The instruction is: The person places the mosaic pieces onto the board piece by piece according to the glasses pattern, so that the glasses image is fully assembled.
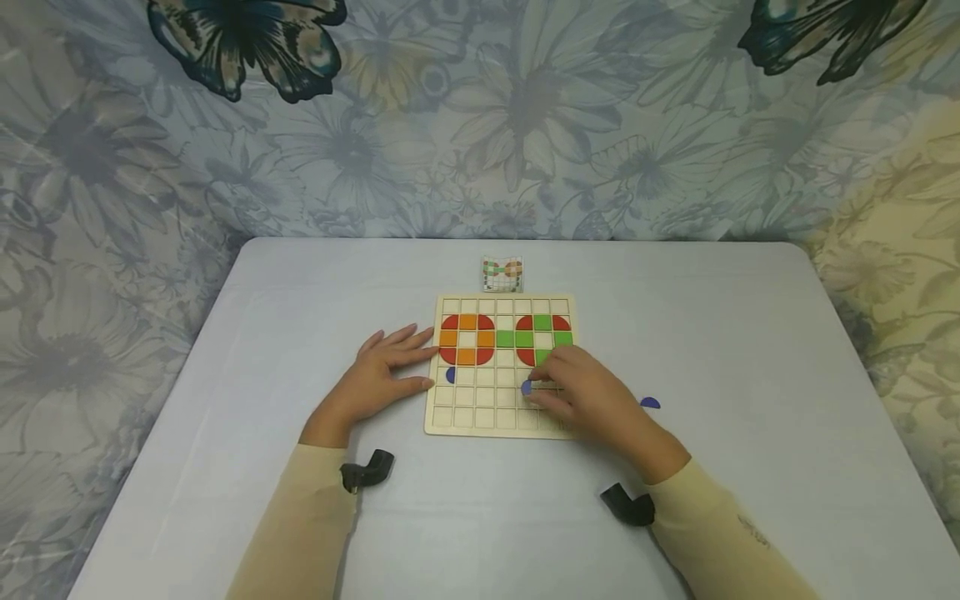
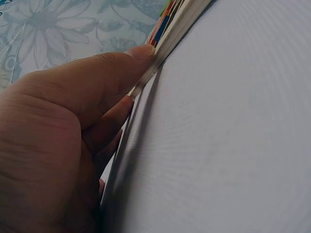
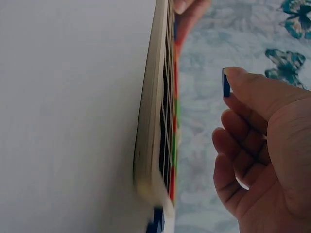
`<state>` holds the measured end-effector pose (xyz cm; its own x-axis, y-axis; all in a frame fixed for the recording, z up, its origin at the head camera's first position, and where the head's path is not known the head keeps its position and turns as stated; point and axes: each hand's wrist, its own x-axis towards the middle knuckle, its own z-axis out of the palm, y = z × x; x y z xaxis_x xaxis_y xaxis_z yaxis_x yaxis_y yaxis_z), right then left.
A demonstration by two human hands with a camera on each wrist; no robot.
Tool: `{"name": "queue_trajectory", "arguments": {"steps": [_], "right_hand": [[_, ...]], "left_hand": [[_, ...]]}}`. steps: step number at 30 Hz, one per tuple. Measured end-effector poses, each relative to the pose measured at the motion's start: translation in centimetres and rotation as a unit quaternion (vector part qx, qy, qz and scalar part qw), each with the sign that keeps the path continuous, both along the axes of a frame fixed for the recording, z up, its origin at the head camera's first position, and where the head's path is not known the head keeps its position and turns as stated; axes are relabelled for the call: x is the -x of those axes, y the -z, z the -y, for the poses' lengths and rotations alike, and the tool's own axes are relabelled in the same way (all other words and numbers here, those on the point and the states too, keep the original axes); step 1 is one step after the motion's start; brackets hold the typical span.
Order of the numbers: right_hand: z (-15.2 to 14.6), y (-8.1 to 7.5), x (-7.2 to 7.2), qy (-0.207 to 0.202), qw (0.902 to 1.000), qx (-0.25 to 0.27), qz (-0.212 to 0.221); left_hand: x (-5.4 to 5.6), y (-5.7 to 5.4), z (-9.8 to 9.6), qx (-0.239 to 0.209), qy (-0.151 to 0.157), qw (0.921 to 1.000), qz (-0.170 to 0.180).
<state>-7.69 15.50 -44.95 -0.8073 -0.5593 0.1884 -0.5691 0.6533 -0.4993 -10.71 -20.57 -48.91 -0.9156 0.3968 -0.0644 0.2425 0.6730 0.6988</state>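
A pale wooden grid board lies on the table, its upper half set with red corner pieces, orange squares and green squares in two ring shapes. My left hand touches the board's left edge with straight, spread fingers; in the left wrist view the thumb meets the rim. Over the lower right of the grid, my right hand pinches a small blue piece between thumb and finger, raised above the board. One blue half-circle sits in a left cell below the left ring.
Another blue half-circle lies on the white table right of the board, beside my right wrist. A small pattern card stands just behind the board. Floral fabric with butterflies rises beyond the table's back edge.
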Motion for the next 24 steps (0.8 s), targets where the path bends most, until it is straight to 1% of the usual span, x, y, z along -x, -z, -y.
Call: {"name": "queue_trajectory", "arguments": {"steps": [3,10,17,21,24], "right_hand": [[1.6,0.0,0.1,-0.016,0.9999,-0.003,0.0],[4.8,0.7,0.9,-0.053,0.9985,-0.002,-0.012],[8.1,1.1,1.6,-0.077,0.9969,-0.018,0.011],[9.5,1.4,1.7,-0.081,0.9962,-0.027,0.018],[10.1,1.7,1.8,-0.078,0.9957,-0.044,0.022]], "left_hand": [[0.1,0.1,0.0,-0.002,0.002,1.0,0.001],[0.2,0.1,0.0,-0.001,0.009,1.0,0.0],[0.2,0.0,0.1,0.002,0.014,0.9999,-0.003],[0.2,0.0,0.2,-0.001,0.018,0.9998,-0.007],[0.1,-0.1,0.3,-0.001,0.02,0.9998,-0.01]]}}
